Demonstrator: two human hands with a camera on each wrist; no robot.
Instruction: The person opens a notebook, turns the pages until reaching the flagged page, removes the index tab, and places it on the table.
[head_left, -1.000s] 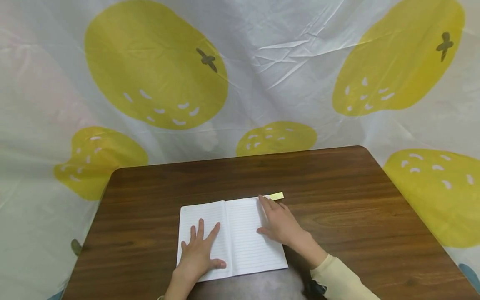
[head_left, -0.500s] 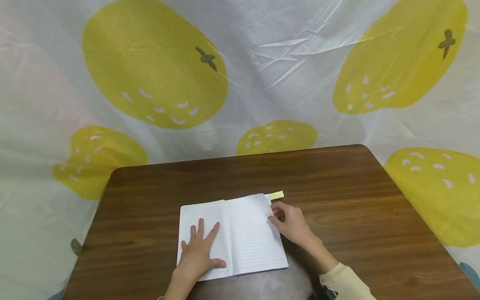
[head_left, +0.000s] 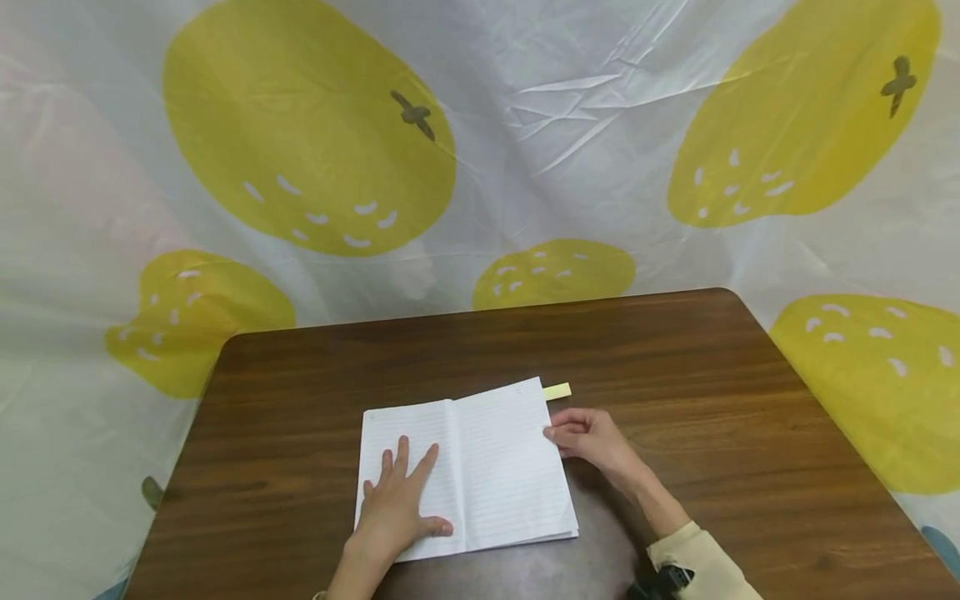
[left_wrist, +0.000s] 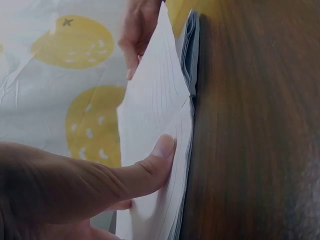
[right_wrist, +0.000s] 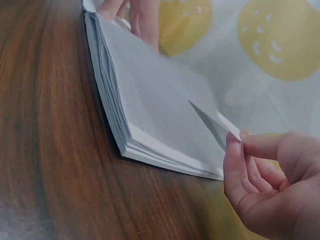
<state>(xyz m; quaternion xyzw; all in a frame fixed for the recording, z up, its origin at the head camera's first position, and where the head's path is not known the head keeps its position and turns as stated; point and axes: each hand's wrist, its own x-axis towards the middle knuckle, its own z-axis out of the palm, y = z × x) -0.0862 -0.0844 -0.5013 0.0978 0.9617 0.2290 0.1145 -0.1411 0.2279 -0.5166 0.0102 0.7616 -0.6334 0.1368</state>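
Observation:
An open lined notebook (head_left: 408,546) lies on the brown table. My left hand (head_left: 393,510) rests on its left page with the fingers spread; in the left wrist view the thumb (left_wrist: 142,175) presses near the fold. At the outer edge of the right page (head_left: 502,467), my right hand (head_left: 596,443) pinches the paper between thumb and fingertips. That page is lifted off the stack, with a gap showing under its lower corner. In the right wrist view, the right hand (right_wrist: 270,185) holds the bent edge. A pale yellow tab (head_left: 557,391) sticks out at the notebook's upper right.
The wood-grain table (head_left: 300,392) extends around the notebook, with a rounded far edge. Behind it hangs a white curtain (head_left: 525,167) with large yellow fruit prints. A black device (head_left: 663,579) sits at the right wrist by the pale sleeve (head_left: 701,562).
My right hand has slid from lying on the right page to its outer edge and now pinches it. The page's far corner has risen. The left hand has stayed in place.

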